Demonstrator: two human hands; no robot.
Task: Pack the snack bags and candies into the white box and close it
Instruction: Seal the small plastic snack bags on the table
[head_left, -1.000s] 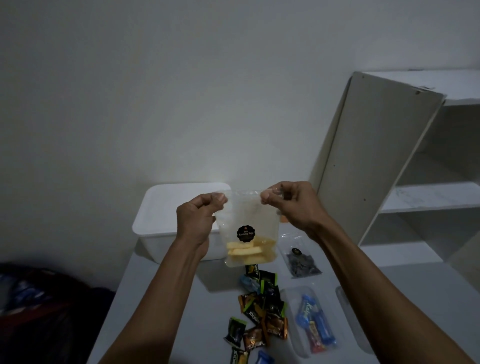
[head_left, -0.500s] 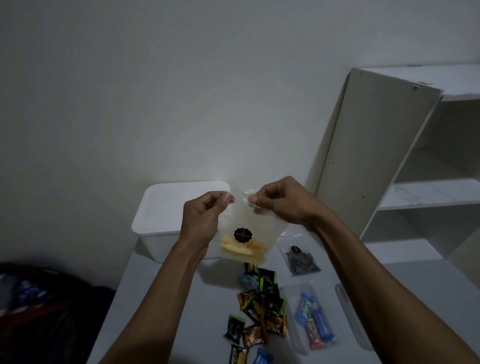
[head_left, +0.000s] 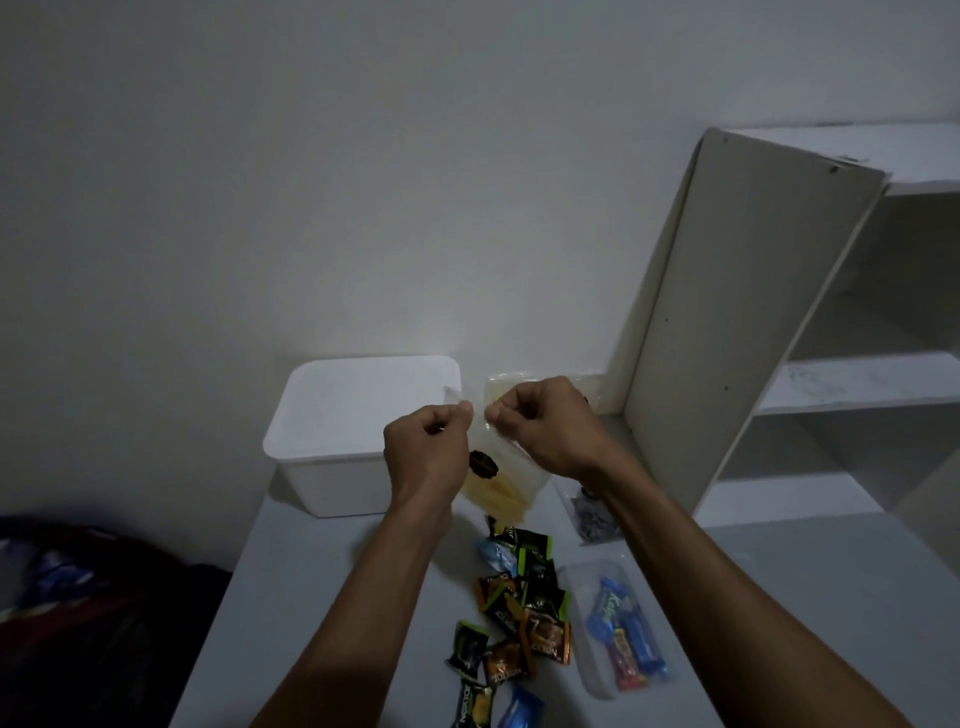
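I hold a clear snack bag (head_left: 501, 480) of yellow sticks with a dark round sticker in the air above the table. My left hand (head_left: 426, 452) pinches its top left edge and my right hand (head_left: 540, 423) pinches its top right, the two hands close together. The white box (head_left: 332, 415) stands with its lid on at the table's back left, just behind my left hand. Loose wrapped candies (head_left: 519, 608) lie scattered on the table below the bag. A clear bag of blue and red candies (head_left: 623, 629) lies to their right.
A small clear bag of dark bits (head_left: 592, 517) lies under my right forearm. Another clear bag (head_left: 589, 384) stands behind my right hand. A white shelf unit (head_left: 753, 322) rises at the right. Dark cloth (head_left: 78, 597) lies left of the table (head_left: 311, 597).
My hands have drawn together at the top of the bag and sunk a little. The bag now hangs tilted and creased instead of stretched flat.
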